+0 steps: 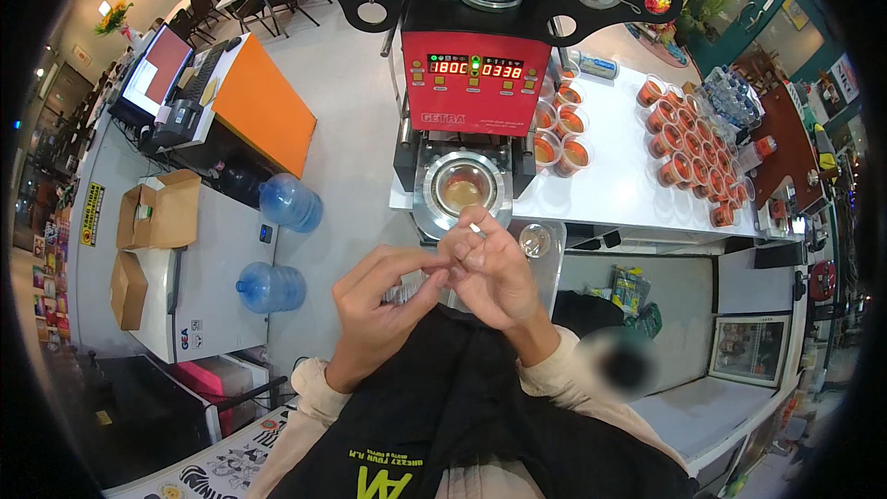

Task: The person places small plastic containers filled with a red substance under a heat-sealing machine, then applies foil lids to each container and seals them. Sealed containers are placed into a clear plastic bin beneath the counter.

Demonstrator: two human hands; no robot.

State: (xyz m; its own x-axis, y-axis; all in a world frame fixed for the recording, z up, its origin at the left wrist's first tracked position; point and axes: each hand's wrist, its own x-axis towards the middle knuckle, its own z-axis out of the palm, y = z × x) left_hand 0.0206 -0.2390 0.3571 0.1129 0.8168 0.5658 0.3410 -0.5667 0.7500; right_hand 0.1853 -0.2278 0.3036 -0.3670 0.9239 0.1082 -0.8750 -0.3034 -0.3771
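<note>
My left hand point(388, 305) and my right hand point(492, 270) meet in front of the cup sealing machine point(473, 93), fingertips together. Whether something thin is pinched between them I cannot tell. A small ribbed, whitish thing point(398, 293) shows in the gap between the left thumb and fingers; it is mostly hidden. Just beyond my hands, a cup with brownish liquid point(463, 193) sits in the round metal ring point(431, 184) of the machine's holder. The red front panel has lit digits. Beside my right hand, a clear plastic piece point(535, 241) lies in a translucent tray point(552, 277).
Several filled cups stand right of the machine on the white table point(617, 201), with a larger group point(693, 145) farther right. On the left are blue water jugs point(291, 202), a chest freezer point(222, 277), cardboard boxes point(158, 211) and an orange-sided counter point(267, 111).
</note>
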